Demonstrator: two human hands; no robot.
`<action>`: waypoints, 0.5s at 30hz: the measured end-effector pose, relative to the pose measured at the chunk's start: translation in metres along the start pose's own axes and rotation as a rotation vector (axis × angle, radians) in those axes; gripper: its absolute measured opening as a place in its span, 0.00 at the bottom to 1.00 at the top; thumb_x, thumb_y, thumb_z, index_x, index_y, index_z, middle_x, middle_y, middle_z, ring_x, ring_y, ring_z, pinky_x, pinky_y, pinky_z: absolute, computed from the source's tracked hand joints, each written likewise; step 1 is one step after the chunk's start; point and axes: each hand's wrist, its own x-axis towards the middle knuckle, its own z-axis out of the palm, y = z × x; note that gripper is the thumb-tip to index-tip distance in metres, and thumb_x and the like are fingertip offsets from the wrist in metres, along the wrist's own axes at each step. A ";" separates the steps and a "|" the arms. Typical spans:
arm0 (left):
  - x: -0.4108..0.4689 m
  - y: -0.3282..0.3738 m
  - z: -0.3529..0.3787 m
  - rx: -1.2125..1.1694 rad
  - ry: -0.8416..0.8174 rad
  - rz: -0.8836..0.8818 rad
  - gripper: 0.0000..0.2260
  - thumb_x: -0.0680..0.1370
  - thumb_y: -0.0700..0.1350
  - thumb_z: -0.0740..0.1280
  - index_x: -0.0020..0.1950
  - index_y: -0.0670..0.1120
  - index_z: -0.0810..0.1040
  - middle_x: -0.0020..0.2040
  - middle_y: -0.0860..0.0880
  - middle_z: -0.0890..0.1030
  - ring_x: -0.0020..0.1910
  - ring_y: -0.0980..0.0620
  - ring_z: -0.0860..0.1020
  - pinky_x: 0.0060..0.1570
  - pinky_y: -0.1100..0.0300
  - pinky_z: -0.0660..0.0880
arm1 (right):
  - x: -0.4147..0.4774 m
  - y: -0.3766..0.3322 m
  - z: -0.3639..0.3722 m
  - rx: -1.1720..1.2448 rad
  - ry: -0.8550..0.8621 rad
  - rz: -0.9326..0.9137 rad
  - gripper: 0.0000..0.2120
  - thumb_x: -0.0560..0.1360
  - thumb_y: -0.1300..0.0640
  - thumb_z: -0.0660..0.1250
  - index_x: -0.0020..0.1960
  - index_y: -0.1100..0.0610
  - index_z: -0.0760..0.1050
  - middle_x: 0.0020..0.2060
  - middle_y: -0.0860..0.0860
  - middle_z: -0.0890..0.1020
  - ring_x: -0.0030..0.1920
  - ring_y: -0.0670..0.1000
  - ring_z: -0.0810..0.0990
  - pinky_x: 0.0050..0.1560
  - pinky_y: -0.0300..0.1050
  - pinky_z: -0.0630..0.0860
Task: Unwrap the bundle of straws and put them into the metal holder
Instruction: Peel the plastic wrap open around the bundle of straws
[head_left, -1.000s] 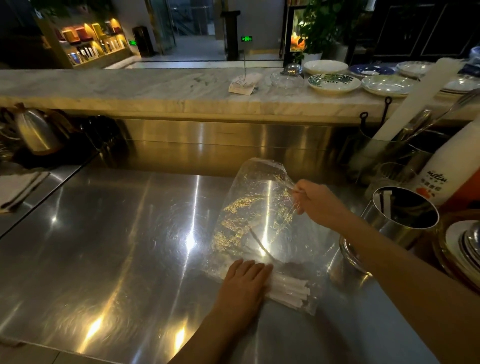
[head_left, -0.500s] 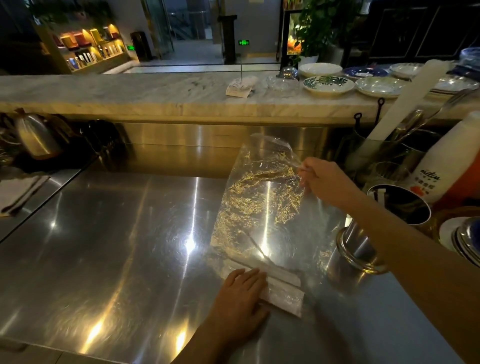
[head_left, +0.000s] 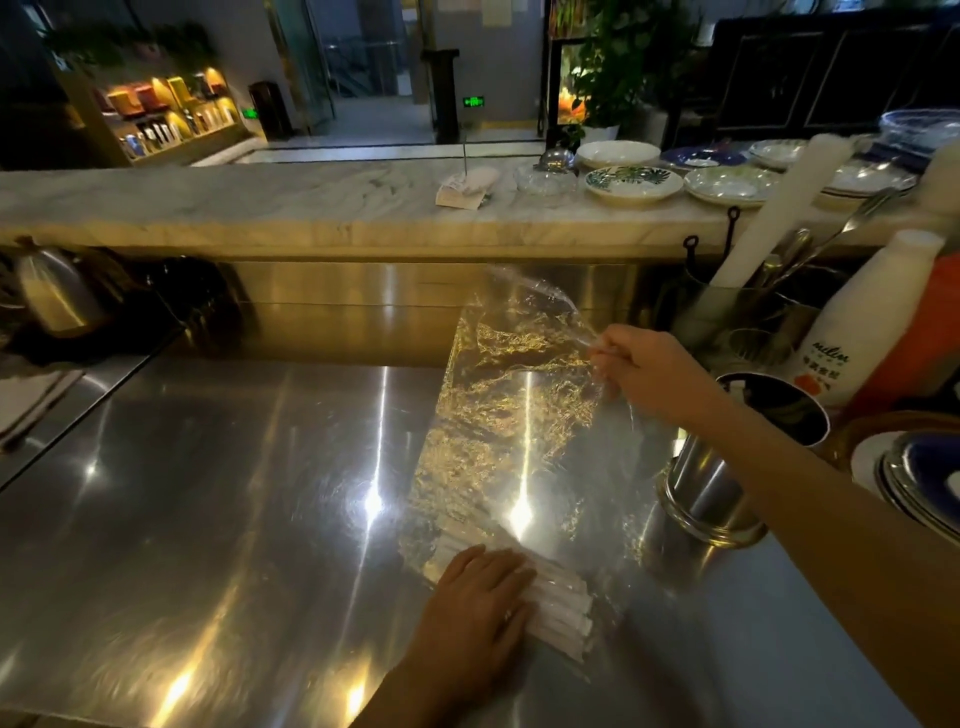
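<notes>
— What is seen nearest?
— The left hand (head_left: 480, 603) is laid flat, fingers spread, on the straws (head_left: 563, 608), a bundle of thin white paper-sleeved tubes pressed onto the brushed steel surface (head_left: 208, 519).

— And the wrap?
— A clear, crinkled film (head_left: 509, 415) is stretched up from the straws; its upper edge is pinched between the closed fingers of the right hand (head_left: 649, 369).

— Where is the holder?
— The holder (head_left: 727, 467), a smooth metal cylinder with a ringed base, is stood just right of the film, partly hidden by the right forearm.

— Farther back?
— A white bottle (head_left: 862, 332) is seen behind it, and patterned round plates (head_left: 634, 183) are set on a veined marble ledge (head_left: 260, 202).
</notes>
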 end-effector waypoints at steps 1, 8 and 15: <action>0.009 0.002 -0.008 -0.014 0.042 0.008 0.14 0.75 0.51 0.59 0.57 0.50 0.79 0.56 0.52 0.82 0.56 0.54 0.78 0.58 0.48 0.74 | -0.001 -0.001 -0.002 -0.003 0.000 -0.013 0.10 0.77 0.59 0.60 0.38 0.52 0.70 0.32 0.47 0.76 0.32 0.43 0.76 0.31 0.29 0.70; 0.117 0.029 -0.117 0.022 0.422 0.253 0.15 0.74 0.43 0.67 0.59 0.42 0.76 0.57 0.43 0.81 0.57 0.46 0.77 0.60 0.52 0.69 | -0.003 -0.009 -0.012 -0.092 -0.033 -0.083 0.04 0.74 0.57 0.64 0.45 0.57 0.75 0.33 0.44 0.75 0.32 0.38 0.76 0.31 0.28 0.71; 0.195 0.044 -0.181 0.333 0.060 0.294 0.26 0.72 0.56 0.67 0.68 0.49 0.66 0.63 0.47 0.77 0.67 0.48 0.68 0.70 0.50 0.46 | -0.015 -0.027 -0.021 -0.318 -0.052 -0.188 0.08 0.74 0.52 0.64 0.45 0.57 0.74 0.33 0.50 0.77 0.33 0.48 0.76 0.36 0.41 0.71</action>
